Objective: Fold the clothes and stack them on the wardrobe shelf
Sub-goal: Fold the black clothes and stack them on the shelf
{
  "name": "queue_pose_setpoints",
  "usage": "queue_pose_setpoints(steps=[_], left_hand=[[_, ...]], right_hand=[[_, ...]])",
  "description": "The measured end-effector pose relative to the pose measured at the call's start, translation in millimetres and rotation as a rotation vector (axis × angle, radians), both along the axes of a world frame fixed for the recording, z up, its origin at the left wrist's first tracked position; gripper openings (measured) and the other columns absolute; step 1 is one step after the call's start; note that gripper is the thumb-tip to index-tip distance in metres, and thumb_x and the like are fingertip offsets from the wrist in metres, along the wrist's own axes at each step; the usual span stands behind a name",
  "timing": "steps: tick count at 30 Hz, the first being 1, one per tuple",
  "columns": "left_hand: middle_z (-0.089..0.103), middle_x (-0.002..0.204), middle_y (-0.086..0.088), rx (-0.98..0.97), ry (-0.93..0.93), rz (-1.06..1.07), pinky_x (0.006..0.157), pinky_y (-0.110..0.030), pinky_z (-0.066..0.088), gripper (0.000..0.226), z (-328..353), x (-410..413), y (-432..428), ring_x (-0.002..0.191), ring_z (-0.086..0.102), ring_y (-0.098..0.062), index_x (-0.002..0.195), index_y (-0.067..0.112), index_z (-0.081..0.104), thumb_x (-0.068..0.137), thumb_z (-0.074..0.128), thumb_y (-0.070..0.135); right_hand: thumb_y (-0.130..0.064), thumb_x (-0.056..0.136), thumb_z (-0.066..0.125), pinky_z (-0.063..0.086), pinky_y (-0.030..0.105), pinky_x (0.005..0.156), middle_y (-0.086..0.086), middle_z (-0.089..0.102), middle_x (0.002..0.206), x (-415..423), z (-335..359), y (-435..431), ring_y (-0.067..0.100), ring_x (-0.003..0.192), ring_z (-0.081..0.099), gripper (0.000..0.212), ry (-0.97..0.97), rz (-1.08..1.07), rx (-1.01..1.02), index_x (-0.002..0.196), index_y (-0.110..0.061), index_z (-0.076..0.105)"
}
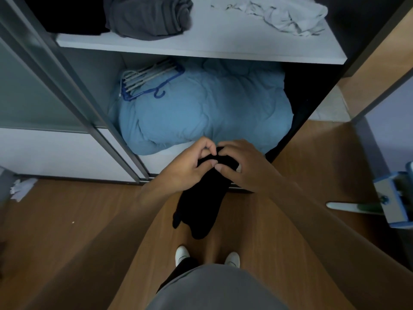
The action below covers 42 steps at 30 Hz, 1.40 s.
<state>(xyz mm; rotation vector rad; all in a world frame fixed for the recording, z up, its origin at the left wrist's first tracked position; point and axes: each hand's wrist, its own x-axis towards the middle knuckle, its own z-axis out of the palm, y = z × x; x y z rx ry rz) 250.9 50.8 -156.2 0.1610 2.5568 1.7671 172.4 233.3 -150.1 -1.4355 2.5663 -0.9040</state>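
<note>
A black garment (pixel 199 204) hangs in front of me over the wooden floor, its lower end dangling above my shoes. My left hand (pixel 190 166) and my right hand (pixel 241 166) pinch its top edge side by side, fingertips almost touching. Above them the white wardrobe shelf (pixel 201 47) carries a folded black item (pixel 73 16) at the left, a rolled dark grey garment (pixel 147 16) in the middle and a crumpled white garment (pixel 288 16) at the right.
Under the shelf lies a bulky light blue duvet (pixel 205 113) with a bundle of hangers (pixel 145 81) on top. A sliding door frame (pixel 73 104) runs along the left. A blue and white tool (pixel 393 198) stands at the right; crumpled white paper (pixel 22 187) lies at the left.
</note>
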Motion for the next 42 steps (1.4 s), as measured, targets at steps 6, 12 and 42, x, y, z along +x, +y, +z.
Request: queue_pose_setpoints(steps=[6,12,42], left_hand=[[0.069,0.088,0.002,-0.067,0.058,0.038,0.080,-0.035,0.049,0.011,0.3,7.4,-5.9,0.087,0.064,-0.016,0.104,0.012,0.052,0.098,0.057,0.005],[0.066,0.083,0.001,-0.074,0.121,0.157,0.077,-0.041,0.048,0.015,-12.6,16.7,-5.8,0.079,0.062,-0.019,0.098,0.009,0.059,0.088,0.062,-0.002],[0.071,0.088,-0.027,-0.526,-0.164,0.330,0.077,-0.044,0.053,0.032,-139.4,25.7,-75.1,0.084,0.069,-0.040,0.086,-0.009,0.074,0.072,0.050,-0.024]], right_hand=[[-0.003,0.091,0.063,0.035,0.028,0.065,0.007,0.054,0.072,5.0,2.7,-10.0,0.015,0.067,0.050,0.025,-0.337,-0.026,-0.140,0.068,0.002,0.056],[0.005,0.085,0.062,0.036,0.041,0.063,0.019,0.048,0.073,12.6,11.3,-21.8,0.029,0.067,0.048,0.026,-0.236,-0.040,-0.121,0.066,0.003,0.045],[-0.002,0.079,0.065,0.051,0.042,0.078,0.019,0.062,0.072,15.8,-7.2,11.3,0.005,0.077,0.062,0.023,-0.264,-0.212,0.015,0.066,0.006,0.048]])
